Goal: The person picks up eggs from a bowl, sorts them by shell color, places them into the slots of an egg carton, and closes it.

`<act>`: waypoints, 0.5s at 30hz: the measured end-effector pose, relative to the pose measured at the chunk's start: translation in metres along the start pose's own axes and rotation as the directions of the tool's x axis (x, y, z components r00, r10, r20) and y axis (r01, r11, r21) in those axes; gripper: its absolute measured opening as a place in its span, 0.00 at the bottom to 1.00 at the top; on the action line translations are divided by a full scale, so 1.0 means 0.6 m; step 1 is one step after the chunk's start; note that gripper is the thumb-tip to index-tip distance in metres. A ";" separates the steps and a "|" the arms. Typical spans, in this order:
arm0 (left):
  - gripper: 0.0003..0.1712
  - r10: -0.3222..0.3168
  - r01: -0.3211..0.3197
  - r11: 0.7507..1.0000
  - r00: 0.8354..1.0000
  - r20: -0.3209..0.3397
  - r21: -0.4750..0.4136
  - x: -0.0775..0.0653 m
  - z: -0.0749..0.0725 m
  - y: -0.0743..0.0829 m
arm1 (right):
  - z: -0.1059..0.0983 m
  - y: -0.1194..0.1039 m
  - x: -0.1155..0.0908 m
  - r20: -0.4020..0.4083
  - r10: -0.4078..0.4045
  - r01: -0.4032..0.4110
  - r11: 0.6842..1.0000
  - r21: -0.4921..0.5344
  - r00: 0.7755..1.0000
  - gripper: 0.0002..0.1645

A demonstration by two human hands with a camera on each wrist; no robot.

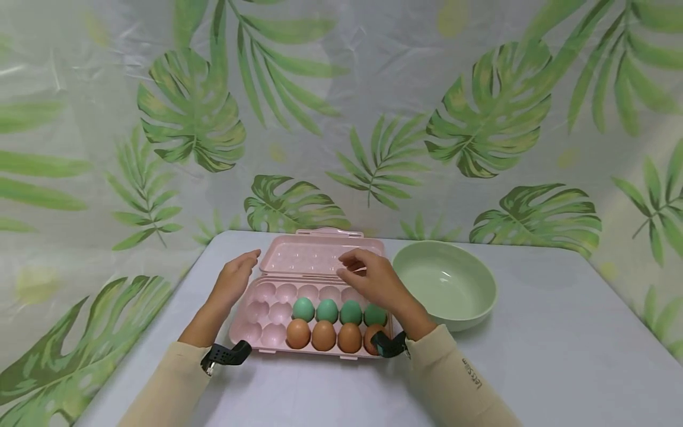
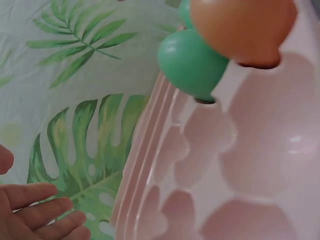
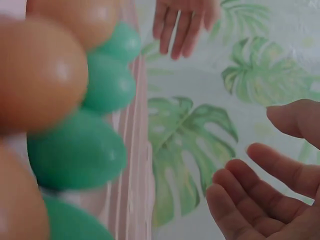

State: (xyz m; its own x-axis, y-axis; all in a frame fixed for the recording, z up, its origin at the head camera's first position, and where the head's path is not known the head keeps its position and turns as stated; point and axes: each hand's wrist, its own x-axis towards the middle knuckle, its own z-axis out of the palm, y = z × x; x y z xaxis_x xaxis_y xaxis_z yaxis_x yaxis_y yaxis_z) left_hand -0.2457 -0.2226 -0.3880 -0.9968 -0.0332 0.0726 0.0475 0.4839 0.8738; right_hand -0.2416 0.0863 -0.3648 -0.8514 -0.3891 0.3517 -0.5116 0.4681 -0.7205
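A pink egg carton (image 1: pixel 267 344) lies with its lid (image 1: pixel 299 258) folded back on the table. Several brown eggs (image 1: pixel 324 336) sit in its front row, and several green eggs (image 1: pixel 327 311) fill part of the row behind. The hollows at its left and along its back row hold nothing. My left hand (image 1: pixel 235 279) hovers at the carton's left side, fingers fairly straight and holding nothing. Over the carton's right back part is my right hand (image 1: pixel 373 279), its fingers loosely bent. In the right wrist view, a gap shows between thumb and fingers (image 3: pixel 260 200), with nothing held.
A light green bowl (image 1: pixel 445 284) stands to the right of the carton, close to my right forearm; its visible inside holds nothing. The white table (image 1: pixel 555 332) meets a leaf-patterned sheet (image 1: pixel 373 118) at the back. A black wrist camera (image 1: pixel 229 354) sits on each wrist.
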 end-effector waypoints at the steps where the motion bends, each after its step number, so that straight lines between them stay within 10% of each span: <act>1: 0.30 -0.006 0.006 1.000 1.000 0.010 -0.028 0.005 -0.002 0.001 | -0.006 0.004 0.004 0.001 0.014 -0.014 1.000 -0.005 1.000 0.18; 15: 0.30 -0.100 0.097 0.982 0.995 -0.009 -0.160 0.075 0.011 0.030 | -0.046 0.050 0.061 0.003 0.266 -0.266 0.964 0.000 0.964 0.26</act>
State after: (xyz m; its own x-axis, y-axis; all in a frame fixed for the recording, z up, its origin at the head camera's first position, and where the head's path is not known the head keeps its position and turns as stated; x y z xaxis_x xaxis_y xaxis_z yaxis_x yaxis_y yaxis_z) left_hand -0.2902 -0.2093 -0.3722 -0.9959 -0.0895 -0.0109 -0.0402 0.3324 0.9423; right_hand -0.2912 0.1080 -0.3572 -0.9564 -0.2529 0.1461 -0.2671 0.5546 -0.7881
